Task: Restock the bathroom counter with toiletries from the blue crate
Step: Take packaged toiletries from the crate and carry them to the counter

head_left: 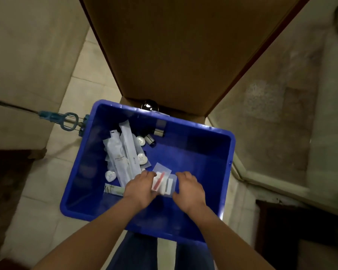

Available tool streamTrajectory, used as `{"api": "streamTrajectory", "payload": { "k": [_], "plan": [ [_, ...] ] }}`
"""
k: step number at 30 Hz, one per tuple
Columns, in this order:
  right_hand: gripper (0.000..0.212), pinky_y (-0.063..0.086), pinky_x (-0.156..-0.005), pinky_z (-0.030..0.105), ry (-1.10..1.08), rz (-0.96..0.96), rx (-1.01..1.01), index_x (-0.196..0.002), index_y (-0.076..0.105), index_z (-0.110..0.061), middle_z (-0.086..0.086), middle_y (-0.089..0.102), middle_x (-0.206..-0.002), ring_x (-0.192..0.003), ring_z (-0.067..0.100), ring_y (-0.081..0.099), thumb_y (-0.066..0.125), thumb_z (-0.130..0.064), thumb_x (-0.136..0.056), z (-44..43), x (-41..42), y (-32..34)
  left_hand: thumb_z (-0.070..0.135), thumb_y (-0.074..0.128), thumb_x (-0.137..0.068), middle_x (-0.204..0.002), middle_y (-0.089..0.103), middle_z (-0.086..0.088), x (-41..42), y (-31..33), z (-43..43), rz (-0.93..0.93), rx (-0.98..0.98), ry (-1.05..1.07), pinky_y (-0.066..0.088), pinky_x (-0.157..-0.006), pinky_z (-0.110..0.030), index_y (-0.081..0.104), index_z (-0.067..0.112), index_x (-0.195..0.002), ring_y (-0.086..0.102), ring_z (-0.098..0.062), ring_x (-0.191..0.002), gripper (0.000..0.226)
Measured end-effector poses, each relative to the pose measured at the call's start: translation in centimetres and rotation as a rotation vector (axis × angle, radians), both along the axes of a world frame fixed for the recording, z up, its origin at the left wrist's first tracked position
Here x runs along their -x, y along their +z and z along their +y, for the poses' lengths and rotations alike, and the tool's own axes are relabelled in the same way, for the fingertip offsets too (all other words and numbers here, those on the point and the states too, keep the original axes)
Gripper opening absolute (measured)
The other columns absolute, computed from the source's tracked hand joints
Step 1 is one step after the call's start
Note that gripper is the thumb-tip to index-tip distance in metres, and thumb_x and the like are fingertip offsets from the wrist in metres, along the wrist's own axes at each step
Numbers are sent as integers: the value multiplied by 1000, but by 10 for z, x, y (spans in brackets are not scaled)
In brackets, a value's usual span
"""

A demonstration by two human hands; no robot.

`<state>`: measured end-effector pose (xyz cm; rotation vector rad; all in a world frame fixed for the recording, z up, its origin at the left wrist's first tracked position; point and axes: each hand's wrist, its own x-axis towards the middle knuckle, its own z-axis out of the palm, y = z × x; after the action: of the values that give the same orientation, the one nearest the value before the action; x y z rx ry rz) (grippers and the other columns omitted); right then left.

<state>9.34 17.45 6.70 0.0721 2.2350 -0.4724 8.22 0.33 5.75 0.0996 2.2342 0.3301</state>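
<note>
— Down close, between the two forearms: left hand and right hand both clamped on one clear packet, pinching its opposite side edges, fingers curled.

— And the packet's place?

— Low inside the blue crate, near-middle, right between the palms. Lifted or resting on the crate bottom: impossible to call from up here. Red-and-white piece inside, long axis running away from the body, far end tipped slightly rightward. Equal reach for both hands, neither nearer.

— So a straight lift, up and out?

— Looks that way. Well clear of the crate walls, though worth minding the floppy plastic.

— Further in?

— Leftward and beyond: green-edged flat pack just left of the left wrist, round white pucks, long white sachets lying lengthwise, small dark bottles toward the far wall.

— And the room?

— Pale tiled floor beneath, blue-handled tool by the crate's left rim, brown door standing beyond. No counter plainly in sight; speckled stone at right, hard to name.
</note>
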Motion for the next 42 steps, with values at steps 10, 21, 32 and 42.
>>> {"api": "streamTrajectory", "payload": {
  "k": [10, 21, 32, 42],
  "plan": [
    [55, 46, -89, 34, -149, -74, -85, -135, 43, -21, 0, 40, -131, -118, 20, 45, 66, -29, -85, -22, -9, -81, 38, 62, -88, -147, 31, 2, -13, -88, -3, 132, -7, -94, 52, -85, -33, 29, 21, -143, 48, -18, -121, 66],
    [55, 43, -79, 29, -145, 68, -172, -125, 45, -19, 3, 38, -128, -114, 21, 45, 74, -29, -79, -30, -18, -120, 41, 36, -102, -147, 30, -7, -22, -123, 4, 348, 89, -224, 54, -73, -32, -7, 20, -152, 49, -25, -114, 70],
    [32, 45, -65, 33, -346, 21, -84, -113, 47, -20, 1, 58, -91, -90, 22, 56, 60, -12, -85, -32, -14, -121, 38, 44, -101, -106, 60, -3, -23, -126, 8, 273, 188, -205, 42, -62, -31, -10, 15, -153, 60, -19, -87, 78],
    [17, 33, -50, 27, -650, 19, 64, -92, 50, -18, 3, 60, -95, -75, 22, 54, 45, -2, -87, -22, -12, -82, 22, 52, -95, -107, 62, -11, -16, -82, 3, 212, 137, 26, 40, -72, -35, 37, 12, -133, 58, -29, -97, 42]
  ]
}}
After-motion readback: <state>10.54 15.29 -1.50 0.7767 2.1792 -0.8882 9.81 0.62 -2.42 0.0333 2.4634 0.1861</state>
